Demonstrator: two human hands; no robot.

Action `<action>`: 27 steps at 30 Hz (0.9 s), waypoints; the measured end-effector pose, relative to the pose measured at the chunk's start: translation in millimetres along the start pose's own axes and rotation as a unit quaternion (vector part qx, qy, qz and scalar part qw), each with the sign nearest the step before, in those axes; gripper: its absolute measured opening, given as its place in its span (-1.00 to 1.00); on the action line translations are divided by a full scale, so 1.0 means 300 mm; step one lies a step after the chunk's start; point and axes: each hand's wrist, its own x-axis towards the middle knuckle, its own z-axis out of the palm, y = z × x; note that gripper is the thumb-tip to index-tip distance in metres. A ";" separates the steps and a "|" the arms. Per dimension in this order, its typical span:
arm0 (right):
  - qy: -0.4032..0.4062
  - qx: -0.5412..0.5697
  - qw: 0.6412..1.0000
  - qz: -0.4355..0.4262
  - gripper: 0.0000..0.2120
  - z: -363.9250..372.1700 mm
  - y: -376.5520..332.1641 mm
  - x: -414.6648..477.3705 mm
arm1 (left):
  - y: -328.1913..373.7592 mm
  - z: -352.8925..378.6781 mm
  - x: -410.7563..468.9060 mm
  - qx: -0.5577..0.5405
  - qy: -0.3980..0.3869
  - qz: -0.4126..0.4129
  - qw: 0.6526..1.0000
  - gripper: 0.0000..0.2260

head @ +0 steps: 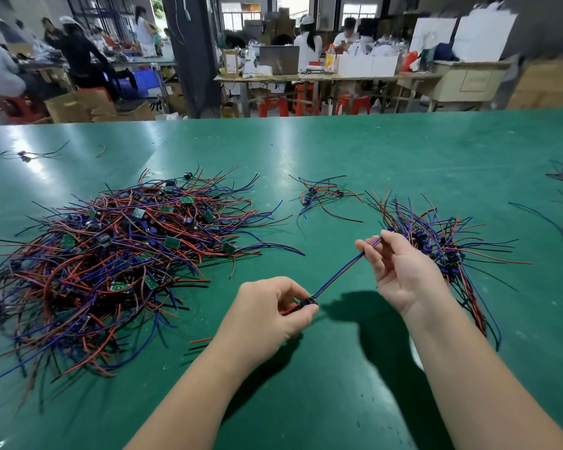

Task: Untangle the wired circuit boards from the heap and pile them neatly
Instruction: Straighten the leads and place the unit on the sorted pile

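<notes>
Wired board (309,301) (wires taut) between hands (267,315) (400,271)

The heap (111,254) lies at left: tangled red, blue and black wiring with small green circuit boards (186,200). The pile (442,248) lies at right, strands roughly parallel. A small cluster (325,196) sits between them, farther back. One board (309,302) is pinched in the left hand (270,315); its wire bundle (345,267) runs taut to the right hand (400,271).
</notes>
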 end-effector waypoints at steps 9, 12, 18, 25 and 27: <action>0.010 -0.010 0.999 0.038 -0.71 -0.004 -0.013 -0.004 | 0.017 -0.010 -0.014 0.117 0.000 0.082 0.990 -0.93; -0.019 -0.055 0.998 -0.004 -0.71 -0.002 -0.004 -0.002 | 0.016 -0.023 -0.019 0.197 0.036 0.127 0.972 -0.76; -0.070 -0.243 0.967 -0.021 -0.86 0.002 0.032 -0.012 | 0.079 -0.055 0.004 -0.285 0.109 -0.012 0.952 -0.86; -0.336 -0.388 0.858 0.000 -0.70 0.023 0.185 -0.086 | 0.094 -0.084 0.016 -0.565 0.042 -0.136 0.813 -0.76; -0.365 -0.332 0.869 -0.035 -0.69 0.041 0.215 -0.105 | 0.089 -0.056 0.015 -0.552 0.066 -0.139 0.820 -0.82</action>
